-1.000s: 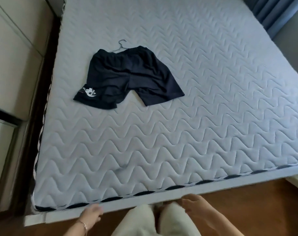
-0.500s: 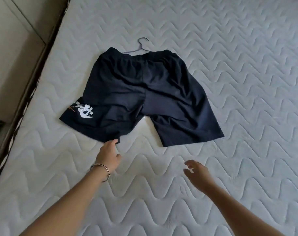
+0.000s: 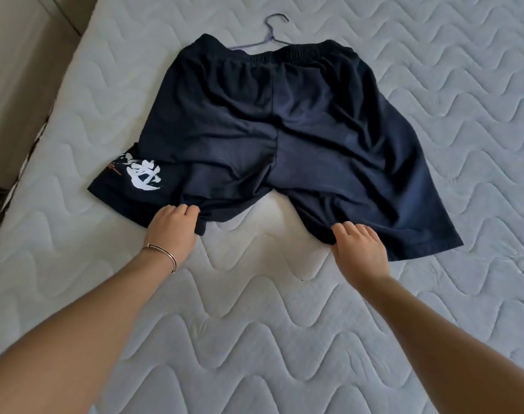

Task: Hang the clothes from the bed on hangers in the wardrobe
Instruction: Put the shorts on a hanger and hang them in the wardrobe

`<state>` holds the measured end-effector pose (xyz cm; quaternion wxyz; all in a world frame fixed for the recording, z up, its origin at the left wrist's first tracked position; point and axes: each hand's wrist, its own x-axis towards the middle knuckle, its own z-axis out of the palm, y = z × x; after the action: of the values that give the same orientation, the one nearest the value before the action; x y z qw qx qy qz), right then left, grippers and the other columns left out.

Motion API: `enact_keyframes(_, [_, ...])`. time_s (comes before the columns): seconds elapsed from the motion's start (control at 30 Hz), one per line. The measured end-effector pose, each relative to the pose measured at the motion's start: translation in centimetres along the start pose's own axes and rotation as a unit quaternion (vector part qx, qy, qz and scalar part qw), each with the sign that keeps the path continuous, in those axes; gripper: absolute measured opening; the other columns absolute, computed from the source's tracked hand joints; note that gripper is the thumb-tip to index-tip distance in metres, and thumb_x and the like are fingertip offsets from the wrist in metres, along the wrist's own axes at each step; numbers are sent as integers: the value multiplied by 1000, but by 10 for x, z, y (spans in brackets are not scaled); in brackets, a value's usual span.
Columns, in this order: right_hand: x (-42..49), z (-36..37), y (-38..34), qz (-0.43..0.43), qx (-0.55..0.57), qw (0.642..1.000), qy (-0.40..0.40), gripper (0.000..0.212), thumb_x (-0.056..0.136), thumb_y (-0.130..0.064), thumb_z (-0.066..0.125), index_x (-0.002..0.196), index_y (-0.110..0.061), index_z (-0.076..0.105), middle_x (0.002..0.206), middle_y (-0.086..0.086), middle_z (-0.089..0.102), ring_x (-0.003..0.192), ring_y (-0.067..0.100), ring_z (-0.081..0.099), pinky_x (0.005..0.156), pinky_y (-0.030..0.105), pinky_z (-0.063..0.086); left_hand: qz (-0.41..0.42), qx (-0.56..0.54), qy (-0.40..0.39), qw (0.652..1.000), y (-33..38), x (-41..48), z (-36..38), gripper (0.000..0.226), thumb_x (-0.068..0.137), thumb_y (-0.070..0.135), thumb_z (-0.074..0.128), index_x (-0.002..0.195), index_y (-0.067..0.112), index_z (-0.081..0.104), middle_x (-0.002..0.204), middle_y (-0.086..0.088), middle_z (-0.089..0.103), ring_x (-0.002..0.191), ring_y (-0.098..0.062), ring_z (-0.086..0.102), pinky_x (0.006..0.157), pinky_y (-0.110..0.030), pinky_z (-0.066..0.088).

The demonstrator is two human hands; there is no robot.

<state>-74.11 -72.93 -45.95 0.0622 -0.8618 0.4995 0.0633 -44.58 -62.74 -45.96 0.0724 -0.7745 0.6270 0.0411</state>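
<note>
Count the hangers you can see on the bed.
1. The hanger lies at the far end of the shorts on the mattress. Only its hook and shoulders show past the waistband. Another could be hidden under the fabric.

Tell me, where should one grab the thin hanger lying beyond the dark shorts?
Pinch the thin purple wire hanger at its hook and neck, from above, past the waistband of the navy blue cloth shorts: only that part lies bare.

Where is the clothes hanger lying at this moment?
In the head view, the hanger lies at top centre on the mattress, its hook poking out past the waistband of the dark shorts.
</note>
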Motion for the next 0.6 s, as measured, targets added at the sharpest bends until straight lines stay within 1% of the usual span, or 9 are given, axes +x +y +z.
enact_keyframes(0.07, [-11, -12, 5, 21, 51, 998, -17, 14, 74, 0, 62, 87, -3, 64, 78, 10, 67, 75, 32, 63, 76, 37, 50, -10, 2, -1, 1000, 3, -9, -11, 37, 32, -16, 75, 62, 0, 61, 49, -16, 58, 39, -32, 56, 36, -29, 45])
enact_keyframes(0.13, [-33, -20, 6, 27, 68, 997, -28, 18, 85, -5, 51, 99, -3, 60, 92, 10, 66, 87, 31, 60, 82, 35, 45, 8, 15, 6, 1000, 6, -29, -17, 35, 32, -15, 75, 59, 2, 59, 47, -14, 56, 37, -30, 54, 31, -25, 40])
enact_keyframes(0.23, [-78, -33, 2, 35, 92, 995, -32, 20, 88, -6, 47, 105, -4, 58, 99, 9, 63, 92, 29, 57, 74, 32, 39, 97, 49, 23, 994, 19, -80, -17, 18, 46, -8, 59, 55, 7, 57, 45, -8, 52, 35, -24, 51, 29, -20, 36])
enact_keyframes(0.3, [-111, -40, -6, 43, 104, 992, -48, 17, 87, -6, 47, 101, -4, 58, 96, 8, 63, 90, 29, 57, 65, 30, 32, 135, 44, 27, 990, 31, -124, -10, 21, 56, -2, 38, 57, 9, 56, 46, -5, 51, 36, -22, 51, 30, -19, 36])
enact_keyframes(0.33, [-129, -41, -9, 44, 99, 991, -72, 13, 85, -5, 50, 95, -4, 58, 91, 9, 63, 87, 31, 58, 63, 30, 31, 137, 40, 24, 989, 38, -146, -9, 23, 56, -1, 35, 59, 10, 55, 46, -4, 51, 36, -21, 51, 30, -18, 36])
enact_keyframes(0.4, [-168, -40, -12, 38, 93, 990, -97, 6, 77, -1, 59, 83, -4, 59, 79, 11, 65, 76, 33, 61, 56, 30, 30, 147, 22, 2, 989, 53, -189, -9, 19, 51, 2, 47, 67, 11, 50, 48, -3, 53, 38, -19, 52, 30, -17, 35])
enact_keyframes(0.43, [-189, -40, -14, 46, 88, 991, -94, 8, 75, -1, 62, 81, -5, 59, 77, 10, 65, 73, 33, 62, 54, 30, 30, 156, 10, -21, 988, 60, -211, -9, 29, 45, 3, 53, 71, 12, 47, 48, -1, 54, 38, -18, 52, 29, -16, 35])
enact_keyframes(0.57, [-270, -37, -17, 71, 108, 970, -205, 5, 88, -14, 46, 91, -16, 48, 100, 2, 59, 99, 25, 56, 66, 28, 29, 164, -10, -138, 977, 84, -290, -4, 66, 20, 9, 74, 74, 18, 37, 49, 4, 56, 39, -10, 53, 27, -12, 32])
enact_keyframes(0.6, [-288, -38, -19, 76, 108, 965, -225, 7, 83, -16, 54, 86, -18, 47, 96, 1, 61, 94, 24, 58, 63, 28, 29, 171, -11, -171, 970, 88, -306, -2, 75, 9, 13, 79, 74, 20, 41, 49, 4, 56, 39, -9, 53, 27, -12, 32])
